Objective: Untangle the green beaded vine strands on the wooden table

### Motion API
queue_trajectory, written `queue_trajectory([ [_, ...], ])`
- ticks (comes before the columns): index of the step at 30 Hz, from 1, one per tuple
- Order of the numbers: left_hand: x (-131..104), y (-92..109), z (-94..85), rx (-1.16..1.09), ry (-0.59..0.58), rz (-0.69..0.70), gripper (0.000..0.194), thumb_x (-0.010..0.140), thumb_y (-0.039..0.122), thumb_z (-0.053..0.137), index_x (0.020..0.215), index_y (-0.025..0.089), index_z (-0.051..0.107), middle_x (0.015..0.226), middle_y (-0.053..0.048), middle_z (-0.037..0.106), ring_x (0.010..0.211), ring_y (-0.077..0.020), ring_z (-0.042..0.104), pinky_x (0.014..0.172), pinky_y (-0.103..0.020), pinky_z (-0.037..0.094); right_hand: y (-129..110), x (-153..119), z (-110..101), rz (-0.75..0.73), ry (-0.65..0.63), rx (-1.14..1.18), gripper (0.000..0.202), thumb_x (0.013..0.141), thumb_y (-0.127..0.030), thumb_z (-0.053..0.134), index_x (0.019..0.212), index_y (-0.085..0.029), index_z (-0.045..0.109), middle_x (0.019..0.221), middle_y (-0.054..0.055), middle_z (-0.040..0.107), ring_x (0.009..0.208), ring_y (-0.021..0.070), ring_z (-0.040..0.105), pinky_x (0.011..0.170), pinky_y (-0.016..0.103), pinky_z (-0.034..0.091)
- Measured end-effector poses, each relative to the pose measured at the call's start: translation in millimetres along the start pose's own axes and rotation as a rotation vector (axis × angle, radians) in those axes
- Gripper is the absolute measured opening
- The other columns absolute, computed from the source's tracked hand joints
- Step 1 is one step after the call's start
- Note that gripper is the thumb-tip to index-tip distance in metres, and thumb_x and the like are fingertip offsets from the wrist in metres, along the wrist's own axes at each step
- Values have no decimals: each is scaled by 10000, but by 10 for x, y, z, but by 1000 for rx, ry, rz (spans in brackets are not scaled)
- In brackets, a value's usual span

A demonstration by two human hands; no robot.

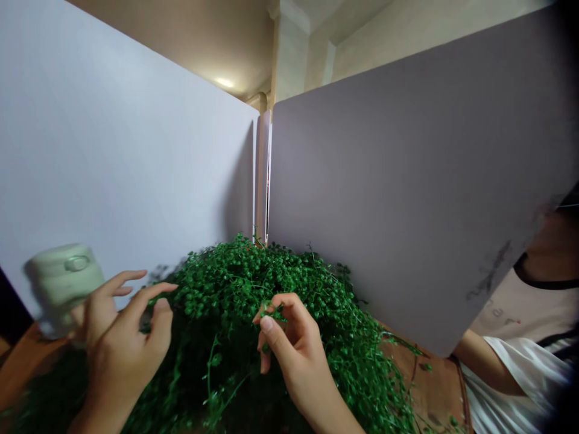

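A big heap of green leafy stems [217, 274] with tiny round leaves or beads fills the middle. Over its front, my right hand [294, 346] pinches a small green sprig [274, 312] between thumb and fingers. My left hand [129, 337] hovers at the heap's left side, its fingers spread and curved, with nothing seen in them. Some of the heap is hidden behind both hands, and its lower front is dark.
A pale green lidded bottle [67, 274] stands behind my left hand. Two upright panels, one whitish [136, 150] and one grey [407, 181], meet behind the heap. Brown wooden tabletop [441, 392] shows at right, with loose bits. Another person's arm [488, 364] is beyond the grey panel.
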State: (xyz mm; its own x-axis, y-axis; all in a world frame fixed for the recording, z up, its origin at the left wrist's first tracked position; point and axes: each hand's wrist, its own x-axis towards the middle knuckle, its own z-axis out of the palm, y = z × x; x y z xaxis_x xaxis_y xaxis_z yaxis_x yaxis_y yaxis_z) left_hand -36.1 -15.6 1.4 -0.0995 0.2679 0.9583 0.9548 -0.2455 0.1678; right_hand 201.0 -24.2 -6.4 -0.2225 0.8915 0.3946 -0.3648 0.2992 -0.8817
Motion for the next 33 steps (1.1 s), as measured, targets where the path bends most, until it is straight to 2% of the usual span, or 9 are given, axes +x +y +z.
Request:
queue_trajectory([
  [4, -46, 40, -4, -192, -96, 131, 207, 997, 246, 487, 1096, 199, 663, 1184, -100, 612, 1084, -260, 585, 1063, -464, 383, -10, -29, 33, 40, -64, -62, 369, 914, -531, 706, 923, -188, 571, 804, 7, 619, 558, 75, 495, 442, 160, 435],
  [8, -157, 167, 28, -406, -272, 351, 240, 1033, 399, 502, 1112, 233, 657, 1060, -60, 696, 1018, -228, 620, 941, -355, 445, -19, -48, 58, 75, -112, -168, 391, 894, -554, 715, 882, -177, 610, 705, -9, 608, 510, 74, 473, 422, 156, 402],
  [10, -206, 271, 45, -455, -330, 392, 185, 1014, 361, 555, 1096, 241, 669, 1022, -45, 722, 993, -212, 634, 912, -320, 459, -19, -49, 58, 72, -120, -217, 379, 867, -538, 751, 870, -176, 637, 670, -20, 583, 508, 78, 476, 426, 159, 383],
  [12, -232, 358, 55, -495, -337, 380, 127, 989, 234, 573, 1071, 238, 670, 974, -33, 729, 953, -194, 645, 888, -297, 473, -15, -46, 50, 58, -123, -249, 371, 846, -527, 779, 848, -176, 659, 652, -25, 563, 513, 80, 475, 434, 164, 370],
  [14, -232, 405, 58, -530, -322, 360, 121, 977, 186, 573, 1040, 233, 665, 930, -31, 727, 918, -191, 649, 867, -292, 487, -9, -42, 40, 52, -122, -272, 366, 845, -529, 780, 840, -177, 678, 647, -27, 550, 511, 82, 471, 440, 172, 370],
  [19, -199, 399, 56, -627, -283, 321, 108, 999, 331, 616, 993, 227, 648, 889, -41, 719, 883, -196, 650, 820, -294, 512, 11, -37, 30, 19, -117, -343, 328, 858, -502, 781, 832, -182, 711, 599, -39, 514, 505, 83, 460, 469, 187, 363],
  [24, -205, 394, 40, -736, -325, 223, 90, 991, 266, 621, 913, 223, 611, 826, -28, 676, 844, -176, 621, 761, -253, 524, 12, -57, 28, 24, -157, -388, 284, 905, -476, 733, 903, -192, 735, 610, -40, 552, 481, 83, 490, 490, 207, 376],
  [28, -210, 375, 37, -748, -365, 190, 137, 1007, 359, 608, 996, 226, 634, 903, -36, 687, 915, -174, 633, 810, -244, 541, -55, -79, 14, -79, -176, -562, 186, 935, -395, 710, 977, -219, 758, 734, -12, 659, 626, 117, 588, 654, 236, 457],
  [33, -202, 384, 49, -703, -331, 218, 41, 981, 251, 652, 1015, 229, 658, 914, -18, 710, 924, -161, 647, 848, -239, 532, -132, -72, -11, -270, -259, -686, 143, 1006, -246, 577, 1065, -209, 702, 911, 25, 704, 819, 142, 629, 796, 234, 483],
])
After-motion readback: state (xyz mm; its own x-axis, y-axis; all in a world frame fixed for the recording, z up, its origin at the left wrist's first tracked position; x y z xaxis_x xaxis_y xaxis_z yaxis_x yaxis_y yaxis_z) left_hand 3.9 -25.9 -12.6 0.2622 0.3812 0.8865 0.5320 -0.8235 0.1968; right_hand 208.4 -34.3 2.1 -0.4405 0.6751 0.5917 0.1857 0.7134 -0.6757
